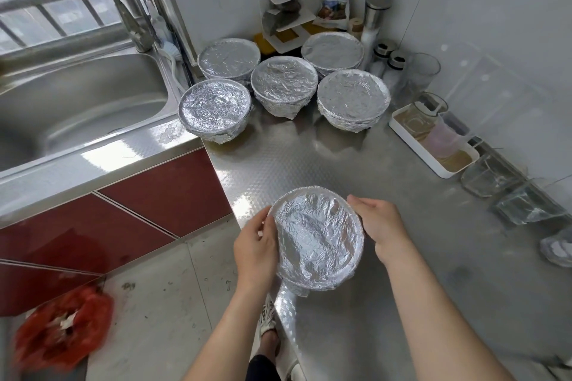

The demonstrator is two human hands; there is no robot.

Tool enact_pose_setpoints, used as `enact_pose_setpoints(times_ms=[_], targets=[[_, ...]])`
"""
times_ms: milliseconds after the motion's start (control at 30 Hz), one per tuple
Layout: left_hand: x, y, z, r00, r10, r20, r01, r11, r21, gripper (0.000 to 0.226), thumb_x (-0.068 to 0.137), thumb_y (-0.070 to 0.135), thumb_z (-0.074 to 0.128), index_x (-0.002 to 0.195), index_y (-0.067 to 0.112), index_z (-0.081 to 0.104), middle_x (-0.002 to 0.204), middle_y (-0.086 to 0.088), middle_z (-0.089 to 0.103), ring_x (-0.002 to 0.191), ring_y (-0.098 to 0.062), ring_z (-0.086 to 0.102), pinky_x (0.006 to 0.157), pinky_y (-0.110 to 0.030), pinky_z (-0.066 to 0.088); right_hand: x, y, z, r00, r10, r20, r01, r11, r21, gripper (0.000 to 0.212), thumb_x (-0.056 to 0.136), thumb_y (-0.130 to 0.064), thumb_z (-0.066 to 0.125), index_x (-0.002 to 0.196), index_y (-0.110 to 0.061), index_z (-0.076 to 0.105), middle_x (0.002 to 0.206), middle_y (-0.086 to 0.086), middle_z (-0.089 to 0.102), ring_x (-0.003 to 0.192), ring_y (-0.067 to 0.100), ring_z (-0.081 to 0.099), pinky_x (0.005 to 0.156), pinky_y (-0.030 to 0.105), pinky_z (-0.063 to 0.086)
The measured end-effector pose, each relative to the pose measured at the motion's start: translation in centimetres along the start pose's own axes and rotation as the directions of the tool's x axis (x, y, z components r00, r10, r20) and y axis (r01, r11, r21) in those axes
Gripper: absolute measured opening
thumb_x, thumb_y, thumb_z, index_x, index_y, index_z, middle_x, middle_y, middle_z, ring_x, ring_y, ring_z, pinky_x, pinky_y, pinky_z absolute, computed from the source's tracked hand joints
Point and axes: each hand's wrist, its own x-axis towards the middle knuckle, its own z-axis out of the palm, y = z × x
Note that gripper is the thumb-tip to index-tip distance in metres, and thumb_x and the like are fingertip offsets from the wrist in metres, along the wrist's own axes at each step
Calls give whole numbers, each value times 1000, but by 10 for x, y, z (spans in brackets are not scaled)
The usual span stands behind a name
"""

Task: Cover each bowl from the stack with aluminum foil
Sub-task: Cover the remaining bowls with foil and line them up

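A foil-covered bowl (318, 241) sits at the near edge of the steel counter (356, 158), its crinkled aluminum foil sagging in the middle. My left hand (255, 249) curls around the bowl's left rim. On the right rim, my right hand (382, 221) presses the foil down with its fingers wrapped over the edge. Several other foil-covered bowls stand grouped at the back of the counter, among them one at the front left (215, 108), one in the middle (284, 83) and one on the right (353, 100).
A steel sink (77, 108) lies to the left. A white tray (399, 130) with glass items and several glasses (489, 176) line the right wall. Jars and a white corner shelf (284, 3) stand at the back. A red bag (62, 328) lies on the floor.
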Motion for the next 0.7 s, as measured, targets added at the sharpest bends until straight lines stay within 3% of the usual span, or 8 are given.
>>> enact_pose_setpoints(times_ms=[167, 267, 333, 400, 500, 567, 633, 700], targets=[[-17, 1, 0, 999, -3, -44, 2, 1000, -20, 30, 100, 28, 55, 128, 20, 64, 119, 16, 66, 113, 1, 58, 100, -20, 44, 3, -2, 10, 999, -38, 23, 42, 979, -200, 23, 88, -24, 69, 97, -3, 75, 86, 5, 71, 77, 11, 59, 74, 23, 44], [-16, 1, 2, 999, 5, -51, -6, 1000, -12, 29, 100, 29, 54, 127, 22, 65, 117, 16, 67, 111, 1, 59, 96, -16, 43, 1, 4, 18, 986, -161, -46, 131, 914, -384, 31, 90, -25, 65, 79, 4, 72, 54, 7, 48, 57, 16, 38, 55, 30, 36], [-11, 2, 5, 998, 5, -59, -6, 1000, -20, 29, 101, 27, 53, 126, 21, 65, 117, 13, 68, 110, 0, 59, 96, -17, 43, -4, 6, 19, 974, -215, -74, 156, 870, -468, 35, 91, -23, 63, 73, 7, 65, 52, 5, 34, 56, 18, 27, 52, 31, 27], [-2, 6, 6, 998, 11, -54, -12, 1000, -9, 28, 101, 24, 52, 125, 20, 67, 115, 12, 69, 108, -2, 60, 96, -19, 44, -7, 11, 16, 967, -242, -73, 174, 846, -504, 33, 92, -20, 60, 74, 7, 64, 52, 9, 41, 58, 24, 32, 54, 33, 31], [20, 14, 6, 996, 47, 73, -47, 999, 7, 22, 101, 19, 52, 109, 25, 70, 97, 21, 68, 91, 10, 59, 80, -6, 42, -13, 16, 13, 957, -280, -72, 218, 862, -458, 23, 92, -17, 56, 87, 3, 68, 77, 17, 67, 72, 30, 55, 69, 35, 46], [32, 22, 5, 976, 90, 198, -104, 993, 60, 22, 100, 17, 53, 101, 32, 69, 90, 25, 66, 85, 13, 58, 73, -4, 41, -16, 12, 15, 964, -262, -57, 223, 903, -368, 28, 94, -21, 56, 113, -3, 66, 111, 10, 70, 103, 23, 63, 93, 36, 48], [39, 26, 8, 955, 95, 283, -130, 985, 110, 21, 101, 21, 52, 110, 29, 70, 99, 21, 66, 96, 4, 60, 75, 1, 38, -13, 5, 17, 973, -232, 12, 221, 907, -358, 39, 95, -26, 55, 129, -6, 58, 130, 6, 61, 121, 19, 55, 104, 33, 41], [38, 25, 8, 956, 93, 279, -131, 984, 122, 26, 101, 25, 51, 122, 24, 66, 112, 18, 63, 108, 1, 55, 81, 4, 34, -8, 0, 19, 973, -214, 86, 231, 901, -368, 37, 97, -27, 54, 128, -8, 60, 128, 4, 62, 122, 19, 54, 101, 28, 40]])
